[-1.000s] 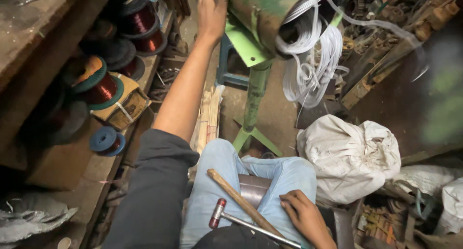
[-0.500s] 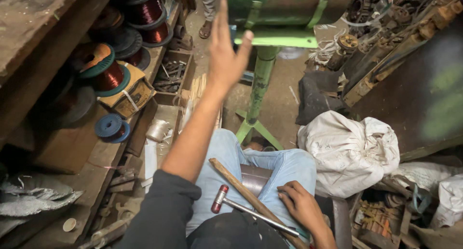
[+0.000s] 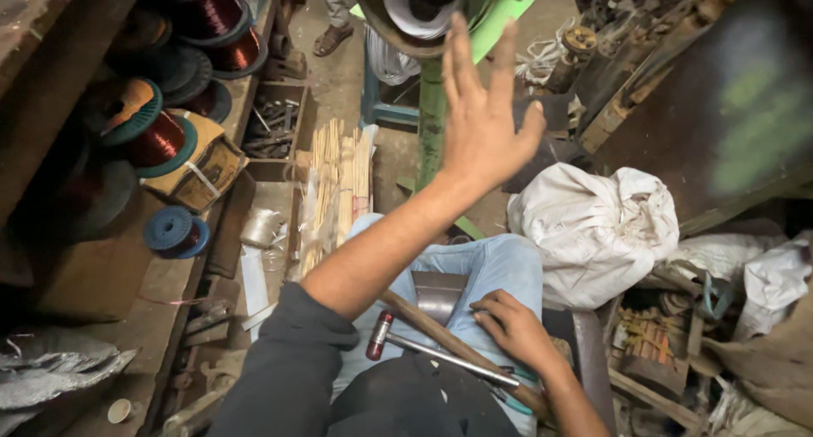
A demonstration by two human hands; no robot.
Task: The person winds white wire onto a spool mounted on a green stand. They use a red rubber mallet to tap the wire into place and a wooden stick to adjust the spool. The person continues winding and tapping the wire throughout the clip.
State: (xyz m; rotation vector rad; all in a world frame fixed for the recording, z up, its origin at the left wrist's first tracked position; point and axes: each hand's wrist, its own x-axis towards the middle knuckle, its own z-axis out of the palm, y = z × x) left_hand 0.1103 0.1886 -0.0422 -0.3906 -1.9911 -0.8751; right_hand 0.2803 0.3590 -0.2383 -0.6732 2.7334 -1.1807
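1. Head view looks down on a cramped workshop floor, and the biggest thing is the green machine stand [image 3: 432, 107] with a round drum [image 3: 405, 13] on top, white cord stuffed into its mouth.
2. Next down in size, a lumpy white sack [image 3: 593, 234] sits to our right of the stand, and copper wire spools [image 3: 157, 136] line the wooden shelf on our left.
3. Our left hand [image 3: 484, 119] is up in the air just below and beside the drum, fingers [image 3: 457, 56] spread wide and holding nothing. It isn't touching the drum; we'd say it's near the rim, with the cord just above the fingertips.
4. Our right hand [image 3: 512, 327] lies loosely curled on our lap, resting on the denim beside a wooden handle [image 3: 440, 335] and a small hammer [image 3: 381, 335] with a metal shaft. Whether the fingers actually pinch anything we can't tell; it looks like resting, not gripping.
5. If we're going for that drum or cord, we'd reckon it pays to come in from below with the palm open like this, grab the cord rather than the metal edge, and keep the lap tools pinned so they don't slide off.
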